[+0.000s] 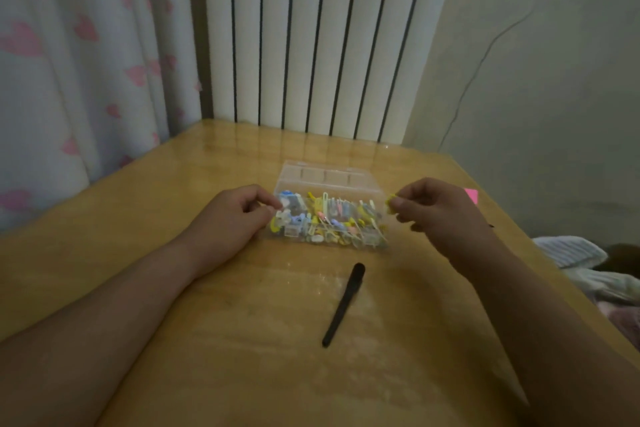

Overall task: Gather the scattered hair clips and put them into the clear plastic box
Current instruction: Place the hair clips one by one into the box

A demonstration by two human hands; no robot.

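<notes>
Beside the clear box, the right hand half-hides a pinched yellow clip.

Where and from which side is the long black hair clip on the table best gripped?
Pinch the black hair clip across its slim middle, from above: it lies flat and slanted, with bare table along both long sides. The right hand is busy, pinching a yellow clip.

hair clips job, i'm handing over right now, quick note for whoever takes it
Left hand: fingers curled at the box's left end; grip unclear.
Right hand: pinches a yellow clip at the box's right end.
Done: box open on the table, many clips inside.
Left: yellow clip in, then the black clip lying on the table in front.
</notes>
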